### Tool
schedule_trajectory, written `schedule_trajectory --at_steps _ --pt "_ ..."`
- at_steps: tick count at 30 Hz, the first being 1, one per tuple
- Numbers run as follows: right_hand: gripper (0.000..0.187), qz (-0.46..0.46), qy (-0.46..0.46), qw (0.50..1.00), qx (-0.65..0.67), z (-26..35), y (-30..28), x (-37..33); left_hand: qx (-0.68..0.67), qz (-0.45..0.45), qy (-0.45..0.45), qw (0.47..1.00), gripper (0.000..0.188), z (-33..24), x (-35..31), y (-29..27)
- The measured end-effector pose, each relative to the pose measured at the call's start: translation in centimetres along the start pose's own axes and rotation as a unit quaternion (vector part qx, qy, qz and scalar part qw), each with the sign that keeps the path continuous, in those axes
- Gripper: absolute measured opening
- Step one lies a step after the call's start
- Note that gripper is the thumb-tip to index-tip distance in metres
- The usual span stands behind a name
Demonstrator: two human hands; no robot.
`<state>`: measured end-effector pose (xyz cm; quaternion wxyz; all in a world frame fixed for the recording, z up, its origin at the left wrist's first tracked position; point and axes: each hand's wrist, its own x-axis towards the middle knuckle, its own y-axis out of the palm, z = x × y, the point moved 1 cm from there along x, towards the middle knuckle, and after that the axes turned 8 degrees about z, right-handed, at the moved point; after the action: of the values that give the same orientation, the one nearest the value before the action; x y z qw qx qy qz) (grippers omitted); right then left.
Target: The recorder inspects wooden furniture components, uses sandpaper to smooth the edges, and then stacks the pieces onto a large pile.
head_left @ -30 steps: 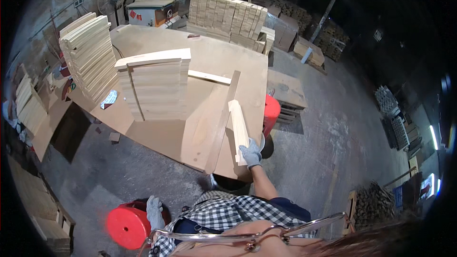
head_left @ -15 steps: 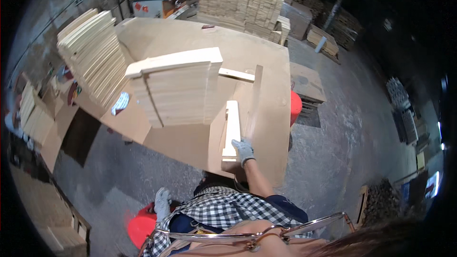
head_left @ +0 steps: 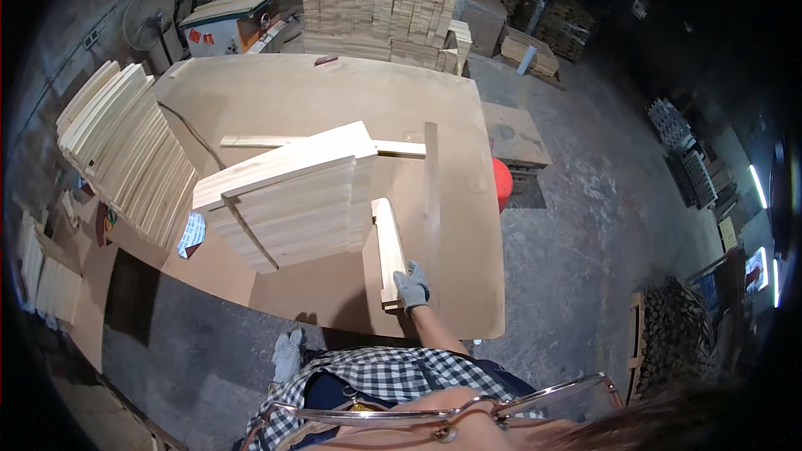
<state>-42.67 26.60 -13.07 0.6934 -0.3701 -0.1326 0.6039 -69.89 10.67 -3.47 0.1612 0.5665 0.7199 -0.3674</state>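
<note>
My right hand (head_left: 413,286), in a grey work glove, grips the near end of a pale wooden board (head_left: 389,246) at the table's near side. That board has a notch-like step at its far end and rests on more wood, partly hidden. My left hand (head_left: 287,355), also gloved, hangs beyond the table's near edge by my checked apron (head_left: 376,365); its fingers look loosely stretched and hold nothing visible. Left of the board stands a tall stack of pale boards (head_left: 292,159) with a dark line down its side.
The brown table (head_left: 455,284) carries a long strip (head_left: 431,184) on the right and a thin slat (head_left: 399,149) behind the stack. Another stack of boards (head_left: 134,150) leans at the left. A large block of stacked wood (head_left: 376,17) stands beyond; a red object (head_left: 501,184) shows at the right edge.
The view has shifted, so the slat behind the tall stack shows more fully. My right hand stays at the board's near end, and the red stool near my left hand has gone out of sight.
</note>
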Motion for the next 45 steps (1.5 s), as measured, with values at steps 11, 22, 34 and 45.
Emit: schedule_trajectory --at_steps 11,22,34,45 --pt "0.046 -0.042 -0.015 0.999 -0.014 -1.8 -0.8 0.9 0.035 0.003 0.341 0.939 0.053 1.7 10.7 -4.4" --pt "0.047 -0.118 -0.326 0.907 0.239 15.3 -13.4 2.4 -0.32 -0.15 0.469 0.809 0.047 -11.6 7.4 -13.8" --pt "0.05 0.094 -0.317 0.857 0.396 25.2 -17.8 3.8 -0.05 -0.05 0.585 0.808 0.058 -20.7 3.8 -12.2" --pt "0.037 0.022 -0.454 0.871 0.186 24.4 -15.3 5.3 -0.083 -0.091 0.606 0.786 0.052 -20.1 5.8 -11.4"
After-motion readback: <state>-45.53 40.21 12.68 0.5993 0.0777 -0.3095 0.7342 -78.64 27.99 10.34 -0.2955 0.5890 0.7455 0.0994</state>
